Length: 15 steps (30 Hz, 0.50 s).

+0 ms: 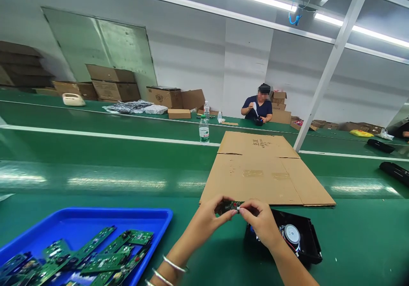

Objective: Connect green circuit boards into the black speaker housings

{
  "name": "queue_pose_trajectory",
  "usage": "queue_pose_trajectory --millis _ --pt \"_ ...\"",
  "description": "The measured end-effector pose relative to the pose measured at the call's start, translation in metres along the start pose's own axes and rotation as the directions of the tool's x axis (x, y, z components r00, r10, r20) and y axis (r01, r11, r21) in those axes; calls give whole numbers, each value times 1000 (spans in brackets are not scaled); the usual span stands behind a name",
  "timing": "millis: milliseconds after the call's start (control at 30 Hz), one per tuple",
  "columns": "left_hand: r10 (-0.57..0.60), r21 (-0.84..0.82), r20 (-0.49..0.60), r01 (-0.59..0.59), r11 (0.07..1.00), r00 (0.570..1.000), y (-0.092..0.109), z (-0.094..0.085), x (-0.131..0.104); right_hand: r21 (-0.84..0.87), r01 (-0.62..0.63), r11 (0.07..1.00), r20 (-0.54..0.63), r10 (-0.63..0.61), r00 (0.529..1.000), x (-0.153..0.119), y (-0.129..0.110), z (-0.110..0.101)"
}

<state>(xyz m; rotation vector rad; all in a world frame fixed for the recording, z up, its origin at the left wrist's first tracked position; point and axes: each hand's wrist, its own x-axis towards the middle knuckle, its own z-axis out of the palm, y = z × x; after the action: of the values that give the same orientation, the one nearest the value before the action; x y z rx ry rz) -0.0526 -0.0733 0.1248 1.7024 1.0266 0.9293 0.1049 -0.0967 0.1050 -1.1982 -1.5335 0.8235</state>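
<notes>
Between my two hands is a small green circuit board (227,206), held up over the near edge of the cardboard. My left hand (211,213) grips its left side with thumb and fingers. At the board's right end, my right hand (259,220) pinches a small white piece that looks like a connector (238,208); my fingers hide part of it. Below and behind my right hand lies an open black casing (308,239) with a round silver speaker (292,234) and thin wires inside. My right forearm covers part of the casing.
A blue tray (128,211) with several green circuit boards (105,262) stands at the left. Flattened cardboard (255,183) lies ahead. Beyond it are a water bottle (203,130), a slanted white post (334,64) and a person (260,107) at the far bench.
</notes>
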Motion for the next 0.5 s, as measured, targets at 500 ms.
queue_pose_trajectory --millis 500 --pt "-205 -589 111 230 775 973 -34 17 18 -59 24 998 22 -23 999 6 6 -12"
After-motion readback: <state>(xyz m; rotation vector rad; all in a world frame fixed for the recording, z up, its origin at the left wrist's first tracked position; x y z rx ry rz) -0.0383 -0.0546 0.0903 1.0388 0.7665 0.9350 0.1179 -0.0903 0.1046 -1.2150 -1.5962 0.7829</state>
